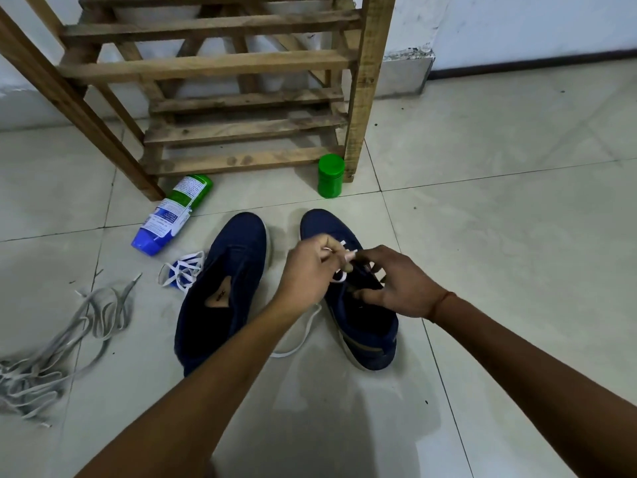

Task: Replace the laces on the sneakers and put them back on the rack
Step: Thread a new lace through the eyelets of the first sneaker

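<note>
A green jar stands upright on the pale tiled floor. To its left, a green, white and blue bottle lies on its side. A white wall runs behind.

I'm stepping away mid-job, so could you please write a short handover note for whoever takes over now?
Left hand pinches the white lace; right hand holds the right sneaker's upper.
Both sneakers sit on the floor before the rack.
Done: old grey laces out, heaped at left.
To do: finish lacing the right sneaker, lace the left sneaker with the bundled lace beside it, rack both.
</note>
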